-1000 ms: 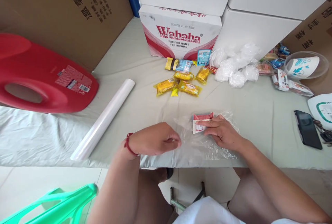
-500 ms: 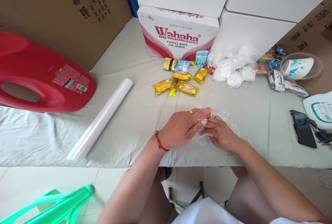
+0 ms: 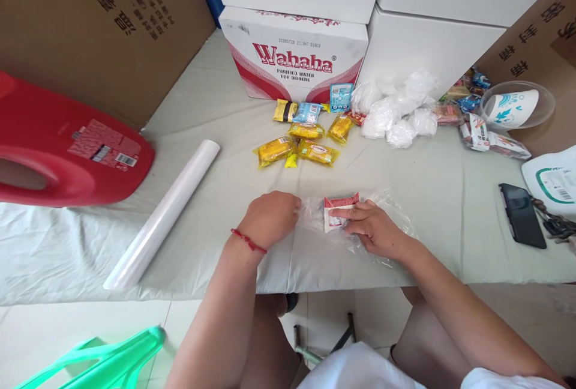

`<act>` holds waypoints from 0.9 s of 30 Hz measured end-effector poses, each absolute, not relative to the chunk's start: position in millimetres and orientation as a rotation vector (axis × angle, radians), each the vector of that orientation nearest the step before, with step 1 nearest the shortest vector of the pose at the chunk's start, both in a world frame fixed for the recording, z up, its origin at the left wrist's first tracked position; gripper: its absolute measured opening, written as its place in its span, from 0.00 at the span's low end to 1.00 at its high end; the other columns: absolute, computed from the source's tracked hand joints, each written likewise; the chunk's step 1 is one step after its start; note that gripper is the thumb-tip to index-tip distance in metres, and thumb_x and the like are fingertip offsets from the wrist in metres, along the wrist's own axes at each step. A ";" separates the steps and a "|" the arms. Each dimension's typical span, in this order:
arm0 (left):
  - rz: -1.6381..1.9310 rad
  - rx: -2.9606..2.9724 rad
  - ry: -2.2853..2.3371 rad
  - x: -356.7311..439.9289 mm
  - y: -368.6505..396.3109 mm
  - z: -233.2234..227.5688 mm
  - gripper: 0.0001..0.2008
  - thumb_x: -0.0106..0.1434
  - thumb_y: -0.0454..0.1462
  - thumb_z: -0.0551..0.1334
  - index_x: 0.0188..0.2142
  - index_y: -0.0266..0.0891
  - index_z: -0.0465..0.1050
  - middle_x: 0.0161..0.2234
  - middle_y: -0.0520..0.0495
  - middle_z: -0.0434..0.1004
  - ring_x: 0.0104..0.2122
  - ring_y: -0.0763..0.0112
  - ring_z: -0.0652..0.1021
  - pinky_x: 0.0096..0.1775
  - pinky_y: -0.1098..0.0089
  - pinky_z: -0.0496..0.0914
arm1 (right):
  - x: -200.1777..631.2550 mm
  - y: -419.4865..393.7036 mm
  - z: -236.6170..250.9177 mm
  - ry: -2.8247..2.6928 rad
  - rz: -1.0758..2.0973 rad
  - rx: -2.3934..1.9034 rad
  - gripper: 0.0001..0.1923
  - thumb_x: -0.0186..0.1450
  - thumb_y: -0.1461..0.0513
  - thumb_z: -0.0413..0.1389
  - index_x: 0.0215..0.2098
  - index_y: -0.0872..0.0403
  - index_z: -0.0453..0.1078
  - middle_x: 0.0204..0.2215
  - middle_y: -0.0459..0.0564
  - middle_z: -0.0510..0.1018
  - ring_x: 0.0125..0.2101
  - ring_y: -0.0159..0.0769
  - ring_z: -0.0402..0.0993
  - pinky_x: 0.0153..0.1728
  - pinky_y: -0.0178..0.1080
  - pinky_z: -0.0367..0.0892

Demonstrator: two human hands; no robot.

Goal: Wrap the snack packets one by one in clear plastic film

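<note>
My right hand (image 3: 380,230) holds the red-and-white packet (image 3: 344,202) down, its fingers laid across the packet's right part and lower edge. The packet lies just left of that hand's knuckles, on crumpled clear film (image 3: 312,214) spread over the desk (image 3: 238,179). My left hand (image 3: 272,218), knuckles up, is closed on the film's left edge, apart from the packet; the film runs between the 2. So the packet sits between my hands, touching only the right. Beyond it, well clear of my fingers, are 4 larger yellow packs (image 3: 318,152), with a blue pack (image 3: 307,113) behind them near the Wahaha box (image 3: 294,62). White plastic bundles (image 3: 382,117) lie behind my right hand, and a phone (image 3: 522,215) rests well to its right. A white roll (image 3: 164,215) lies slantwise to the left of my left hand, near the red jug (image 3: 58,149).
</note>
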State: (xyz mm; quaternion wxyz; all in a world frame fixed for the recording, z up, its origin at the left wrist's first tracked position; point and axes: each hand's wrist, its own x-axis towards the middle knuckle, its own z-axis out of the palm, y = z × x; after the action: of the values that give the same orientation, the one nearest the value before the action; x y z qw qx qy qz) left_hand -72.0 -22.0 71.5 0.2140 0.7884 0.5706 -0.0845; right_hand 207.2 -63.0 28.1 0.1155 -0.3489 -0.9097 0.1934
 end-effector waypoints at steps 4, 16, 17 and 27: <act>0.139 2.183 1.774 -69.4 -18.3 76.7 0.21 0.59 0.30 0.57 0.49 0.41 0.81 0.44 0.38 0.79 0.43 0.53 0.80 0.41 0.59 0.76 | 204.0 -64.6 28.0 -2.696 0.514 -1.023 0.17 0.59 0.76 0.51 0.29 0.51 0.77 0.56 0.47 0.81 0.39 0.41 0.70 0.36 0.44 0.59; 0.660 2.142 0.753 -10.3 -35.8 52.3 0.21 0.63 0.25 0.53 0.46 0.39 0.80 0.51 0.40 0.81 0.52 0.64 0.80 0.53 0.64 0.75 | 201.0 -67.2 28.6 -2.691 0.508 -1.031 0.15 0.58 0.75 0.53 0.26 0.52 0.75 0.37 0.50 0.83 0.42 0.44 0.70 0.36 0.43 0.57; 0.648 2.115 0.773 -8.2 -34.7 51.3 0.19 0.64 0.26 0.53 0.46 0.39 0.80 0.49 0.41 0.82 0.50 0.65 0.81 0.52 0.64 0.74 | 201.6 -67.3 28.9 -2.681 0.523 -1.019 0.15 0.59 0.75 0.53 0.26 0.52 0.75 0.37 0.50 0.83 0.42 0.44 0.70 0.37 0.44 0.58; 0.519 2.092 0.934 -8.3 -33.1 43.2 0.11 0.68 0.33 0.59 0.42 0.43 0.82 0.53 0.45 0.82 0.54 0.62 0.79 0.53 0.63 0.74 | 236.4 -80.5 40.1 -2.292 0.870 -0.854 0.14 0.68 0.68 0.52 0.40 0.48 0.78 0.53 0.52 0.82 0.49 0.44 0.77 0.55 0.54 0.69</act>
State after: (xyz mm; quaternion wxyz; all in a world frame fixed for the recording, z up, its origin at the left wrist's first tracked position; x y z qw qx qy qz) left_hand -8.3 -33.1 43.2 0.3860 0.8216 0.3668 0.2037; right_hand 236.4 -80.5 40.1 0.2695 -0.3169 -0.8502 0.3226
